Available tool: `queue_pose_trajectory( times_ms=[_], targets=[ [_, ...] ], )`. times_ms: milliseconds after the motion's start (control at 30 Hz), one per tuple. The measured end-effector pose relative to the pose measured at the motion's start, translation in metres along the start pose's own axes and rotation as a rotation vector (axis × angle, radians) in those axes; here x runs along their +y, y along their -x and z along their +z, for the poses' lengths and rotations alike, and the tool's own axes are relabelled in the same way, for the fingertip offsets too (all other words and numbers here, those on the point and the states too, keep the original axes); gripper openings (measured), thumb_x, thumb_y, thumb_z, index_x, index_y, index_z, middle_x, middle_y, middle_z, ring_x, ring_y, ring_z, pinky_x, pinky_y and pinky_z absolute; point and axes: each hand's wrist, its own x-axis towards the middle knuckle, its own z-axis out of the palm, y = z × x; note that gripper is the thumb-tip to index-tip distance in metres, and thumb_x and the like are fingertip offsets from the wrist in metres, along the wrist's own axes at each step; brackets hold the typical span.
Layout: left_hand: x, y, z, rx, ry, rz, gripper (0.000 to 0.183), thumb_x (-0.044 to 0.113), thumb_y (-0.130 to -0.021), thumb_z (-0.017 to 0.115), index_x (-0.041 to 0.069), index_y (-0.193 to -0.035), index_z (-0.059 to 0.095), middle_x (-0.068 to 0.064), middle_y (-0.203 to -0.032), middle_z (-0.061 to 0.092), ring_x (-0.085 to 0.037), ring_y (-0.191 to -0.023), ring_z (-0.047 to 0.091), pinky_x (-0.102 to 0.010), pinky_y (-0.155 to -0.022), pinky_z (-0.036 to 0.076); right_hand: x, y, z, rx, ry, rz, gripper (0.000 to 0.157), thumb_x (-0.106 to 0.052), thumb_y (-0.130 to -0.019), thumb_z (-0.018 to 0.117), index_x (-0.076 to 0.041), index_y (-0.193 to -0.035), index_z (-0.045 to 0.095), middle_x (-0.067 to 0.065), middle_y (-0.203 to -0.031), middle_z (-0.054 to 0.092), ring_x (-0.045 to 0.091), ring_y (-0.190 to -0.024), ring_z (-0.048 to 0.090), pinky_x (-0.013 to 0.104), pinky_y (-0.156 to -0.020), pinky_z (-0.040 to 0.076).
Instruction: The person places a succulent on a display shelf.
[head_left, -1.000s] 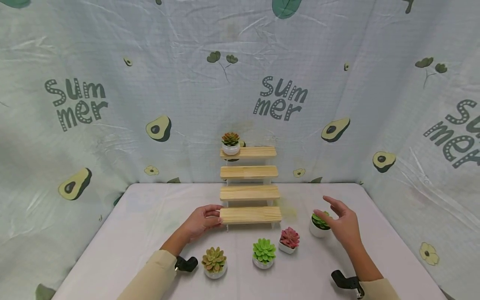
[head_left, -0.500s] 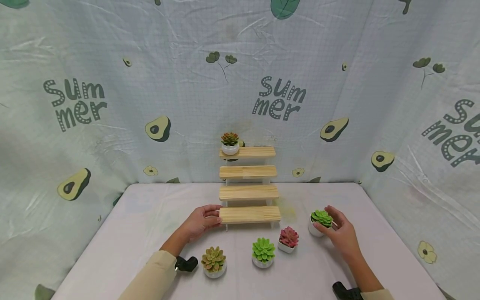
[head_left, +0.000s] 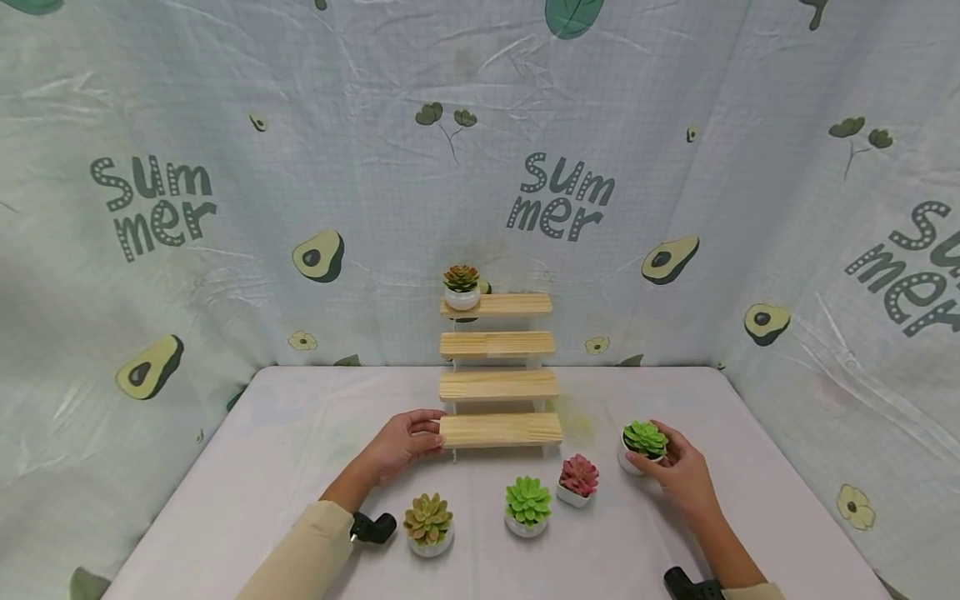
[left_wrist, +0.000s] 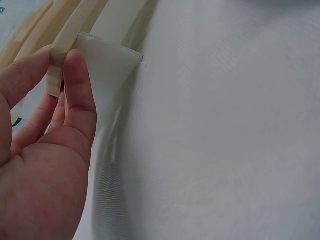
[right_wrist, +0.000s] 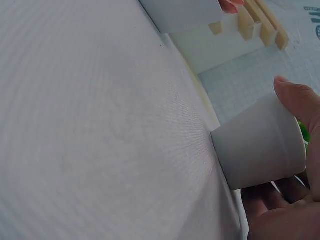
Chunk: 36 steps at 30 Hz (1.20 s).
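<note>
My left hand [head_left: 406, 446] pinches the left end of the lowest wooden step of a tiered shelf [head_left: 501, 431]; in the left wrist view, thumb and forefinger clasp that step's end [left_wrist: 55, 80]. On the right, my right hand [head_left: 686, 473] grips a green succulent [head_left: 646, 439] in a white pot [right_wrist: 260, 147], thumb on one side and fingers on the other. The pot's base is right at the tablecloth in the right wrist view. Left of it stand a red succulent [head_left: 579, 475], a bright green succulent [head_left: 528, 502] and a yellow-brown succulent [head_left: 428, 521], each in a white pot.
An orange-green succulent [head_left: 461, 287] in a white pot sits at the left end of the shelf's top step [head_left: 517, 306]. Behind the white-covered table [head_left: 315, 417] hangs a pale printed curtain [head_left: 390, 208], which also runs along both sides.
My right hand has come down around the green succulent's pot and its fingers have closed on it. The left hand keeps its hold on the shelf.
</note>
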Motion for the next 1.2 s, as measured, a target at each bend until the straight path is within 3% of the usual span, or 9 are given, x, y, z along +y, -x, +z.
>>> queue_pose_trajectory(
  times_ms=[33, 167, 267, 833, 1067, 1200],
  targets=[
    [0.000, 0.000, 0.000, 0.000, 0.001, -0.001, 0.055, -0.003, -0.097, 0.064, -0.008, -0.148, 0.043, -0.011, -0.117, 0.062, -0.014, -0.100, 0.067, -0.030, -0.091, 0.062, 0.000, 0.000, 0.000, 0.001, 0.004, 0.001, 0.089, -0.034, -0.085, 0.085, -0.010, -0.157, 0.039, 0.018, -0.157, 0.046, 0.000, -0.122, 0.053, -0.003, -0.082, 0.041],
    [0.000, 0.000, 0.000, -0.003, 0.003, 0.008, 0.055, -0.004, -0.097, 0.064, -0.009, -0.147, 0.043, -0.011, -0.116, 0.062, -0.014, -0.099, 0.067, -0.031, -0.091, 0.062, 0.000, 0.000, 0.001, -0.005, 0.012, -0.001, 0.090, -0.031, -0.085, 0.085, -0.007, -0.157, 0.036, 0.021, -0.158, 0.044, 0.029, -0.140, 0.049, -0.005, -0.080, 0.039],
    [0.000, 0.000, 0.000, 0.001, 0.000, 0.012, 0.055, -0.004, -0.097, 0.064, -0.009, -0.147, 0.043, -0.012, -0.117, 0.062, -0.015, -0.099, 0.067, -0.031, -0.091, 0.062, 0.001, 0.000, 0.001, -0.015, 0.008, 0.001, 0.091, -0.028, -0.086, 0.085, -0.004, -0.157, 0.034, 0.022, -0.159, 0.042, 0.035, -0.144, 0.046, -0.005, -0.080, 0.038],
    [0.000, -0.001, -0.002, 0.006, -0.014, 0.001, 0.055, -0.002, -0.097, 0.066, -0.008, -0.147, 0.044, -0.012, -0.117, 0.062, -0.015, -0.098, 0.067, -0.033, -0.092, 0.062, -0.003, -0.002, 0.002, -0.013, 0.026, -0.004, 0.092, -0.036, -0.083, 0.086, -0.005, -0.156, 0.038, 0.019, -0.158, 0.045, 0.034, -0.144, 0.047, -0.002, -0.086, 0.042],
    [0.000, -0.001, -0.001, 0.002, -0.016, 0.006, 0.055, -0.002, -0.097, 0.065, -0.008, -0.147, 0.044, -0.012, -0.117, 0.062, -0.015, -0.099, 0.067, -0.032, -0.091, 0.062, -0.012, -0.006, 0.004, -0.013, 0.023, -0.019, 0.093, -0.041, -0.084, 0.085, -0.007, -0.157, 0.038, 0.018, -0.159, 0.044, 0.033, -0.145, 0.047, 0.016, -0.103, 0.051],
    [-0.001, -0.001, -0.001, -0.004, -0.010, 0.009, 0.055, -0.001, -0.097, 0.065, -0.008, -0.147, 0.043, -0.011, -0.117, 0.063, -0.014, -0.099, 0.067, -0.031, -0.091, 0.062, -0.018, -0.008, 0.004, -0.007, 0.012, -0.055, 0.091, -0.040, -0.084, 0.084, -0.008, -0.156, 0.040, 0.017, -0.157, 0.046, 0.033, -0.142, 0.049, 0.003, -0.092, 0.046]
  ],
)
